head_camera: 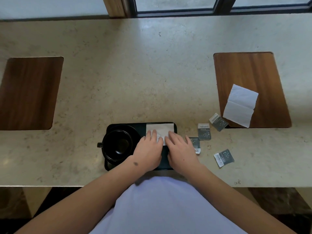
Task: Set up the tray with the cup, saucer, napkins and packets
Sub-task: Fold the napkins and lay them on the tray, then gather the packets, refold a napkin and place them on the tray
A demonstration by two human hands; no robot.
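Note:
A black tray lies at the near edge of the stone counter. On its left part a black cup stands on a black saucer, handle pointing left. A white napkin lies flat on the tray's right part. My left hand and my right hand rest side by side on the napkin's near edge, fingers straight, pressing it down. Several grey packets lie on the counter right of the tray: one beside my right hand, one, one, one. A second white napkin lies farther right.
The second napkin lies on a wooden inlay set in the counter at the right. A matching wooden inlay is at the left. A window frame runs along the far edge. The counter's near edge is at my waist.

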